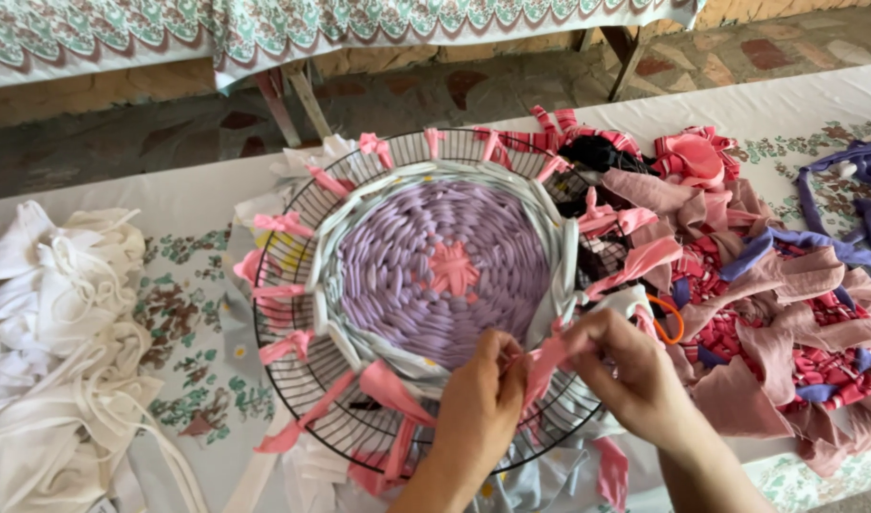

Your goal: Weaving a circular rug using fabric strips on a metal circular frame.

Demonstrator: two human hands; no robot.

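1. The left hand (478, 404) is closed in a pinch on a pink fabric strip (546, 361) at the near rim of a round black wire grille (293, 370), fingers curled tight
2. The right hand (630, 366) is just beside it, fingers bent and gripping the same pink fabric strip from the other side
3. The round black wire grille lies flat in the middle of the desk (193, 199), which is covered by a white floral cloth; pink strips are knotted around its spokes
4. Inside the grille sits a round woven mat of lilac fabric (435, 266) with a pink knot at its centre and a pale grey-white woven border (350, 237)
5. A pile of dusty pink, red-striped and purple fabric scraps (777, 313) fills the right side of the desk, touching the grille
6. A heap of white cloth strips (60, 332) lies at the left edge of the desk, apart from the grille
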